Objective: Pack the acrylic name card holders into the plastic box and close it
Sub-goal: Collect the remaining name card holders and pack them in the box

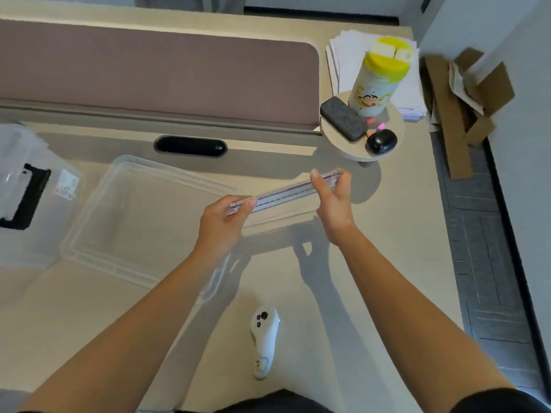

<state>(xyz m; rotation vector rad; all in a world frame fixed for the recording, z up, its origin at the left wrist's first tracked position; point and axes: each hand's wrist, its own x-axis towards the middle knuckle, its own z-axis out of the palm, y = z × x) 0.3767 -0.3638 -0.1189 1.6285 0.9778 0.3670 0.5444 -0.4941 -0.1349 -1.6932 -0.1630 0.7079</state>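
Head view shows a stack of acrylic name card holders [286, 192] held edge-on above the desk [372, 263], just right of the open clear plastic box [143, 219]. Left hand [222, 222] pinches its near end, right hand [332, 198] grips the far end. Box lid [26, 189] lies left.

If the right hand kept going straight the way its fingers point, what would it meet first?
Probably the small round stand holding the dark case and yellow-lidded bottle. The right hand points up-desk toward it; depth is unclear.
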